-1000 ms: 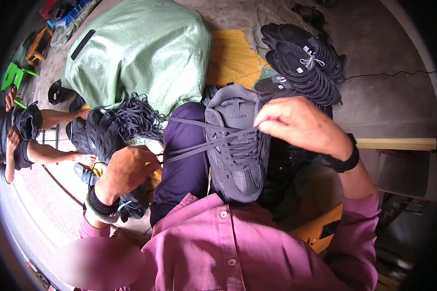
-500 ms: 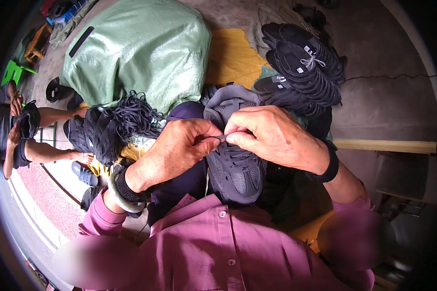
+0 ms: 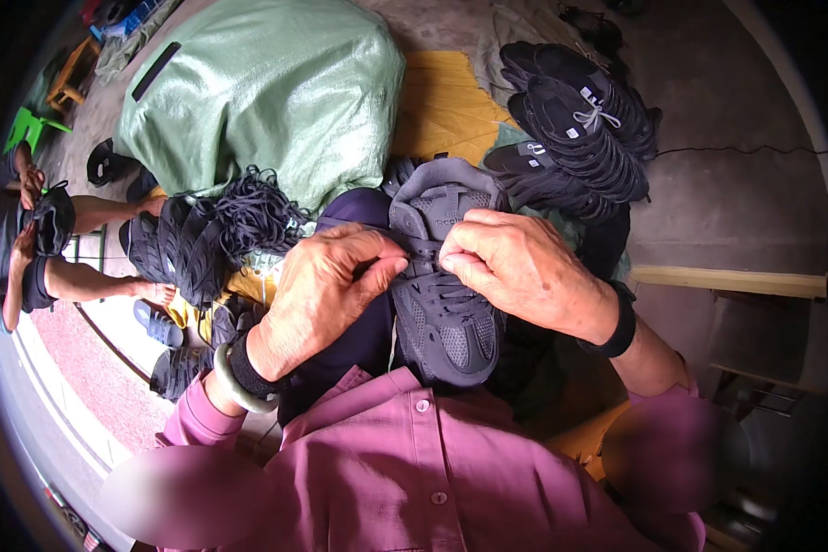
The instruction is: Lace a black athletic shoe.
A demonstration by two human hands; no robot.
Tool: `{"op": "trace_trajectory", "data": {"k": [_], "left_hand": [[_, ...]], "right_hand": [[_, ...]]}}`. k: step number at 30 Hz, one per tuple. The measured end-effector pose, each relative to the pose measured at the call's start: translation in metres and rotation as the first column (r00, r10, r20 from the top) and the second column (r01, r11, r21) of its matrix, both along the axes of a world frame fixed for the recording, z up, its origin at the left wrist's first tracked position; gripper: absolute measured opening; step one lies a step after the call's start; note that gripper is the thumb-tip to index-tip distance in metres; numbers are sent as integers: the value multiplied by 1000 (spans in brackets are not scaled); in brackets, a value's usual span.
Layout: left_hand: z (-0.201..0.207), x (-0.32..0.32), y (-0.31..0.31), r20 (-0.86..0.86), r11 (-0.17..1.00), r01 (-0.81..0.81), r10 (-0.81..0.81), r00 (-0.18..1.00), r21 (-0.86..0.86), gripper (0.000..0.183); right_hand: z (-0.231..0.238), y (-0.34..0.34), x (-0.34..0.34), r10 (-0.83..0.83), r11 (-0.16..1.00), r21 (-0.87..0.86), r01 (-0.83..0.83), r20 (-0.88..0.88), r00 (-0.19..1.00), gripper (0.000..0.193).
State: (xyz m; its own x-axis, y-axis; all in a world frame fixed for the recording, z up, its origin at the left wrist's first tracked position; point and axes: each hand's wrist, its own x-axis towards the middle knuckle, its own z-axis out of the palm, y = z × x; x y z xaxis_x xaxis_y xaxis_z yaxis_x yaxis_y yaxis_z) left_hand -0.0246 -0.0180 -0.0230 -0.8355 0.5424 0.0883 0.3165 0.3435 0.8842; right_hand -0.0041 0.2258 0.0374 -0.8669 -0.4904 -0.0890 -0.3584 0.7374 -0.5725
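Note:
A dark grey sneaker point(image 3: 446, 322) rests on my lap, toe toward me, with its collar and tongue at the far end. Dark laces cross its front. On the left edge of the lacing, my left hand point(image 3: 327, 290) pinches the shoelace between thumb and forefinger. My right hand point(image 3: 524, 271) is closed in a pinch at the right edge, on the same shoelace, most of which its fingers hide. A small gap over the upper eyelets separates the fingertips.
A big pale green sack point(image 3: 267, 101) stands ahead. Loose black laces point(image 3: 258, 212) lie beside several black shoes point(image 3: 179, 253) at left. More black shoes point(image 3: 580, 120) are piled at right, near a wooden strip point(image 3: 727, 281). Another person's hands point(image 3: 28, 212) hold something dark at far left.
My hands have drawn apart from the middle of the lacing, the left going left and the right slightly right. More of the tongue and upper lacing shows between them.

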Motion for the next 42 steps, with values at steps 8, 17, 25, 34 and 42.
{"op": "trace_trajectory", "data": {"k": [8, 17, 25, 34, 42], "left_hand": [[2, 4, 3, -160, 994, 44, -27, 987, 102, 8], [-12, 14, 5, 211, 992, -72, 49, 976, 106, 12], [-16, 8, 5, 415, 982, -35, -47, 909, 187, 9], [-6, 5, 20, 4, 1000, 27, -27, 1000, -12, 15], [-7, -10, 14, 122, 980, 170, -157, 980, -103, 20]], "right_hand": [[-5, -6, 3, -29, 999, 12, 30, -48, 998, 13], [-11, -12, 7, -123, 992, -24, 121, -74, 990, 8], [-12, -15, 5, -202, 979, -16, 203, 42, 979, 9], [-19, -17, 8, -240, 969, -62, 237, -31, 970, 10], [-28, -16, 11, -192, 978, -109, 175, -170, 966, 6]]}}
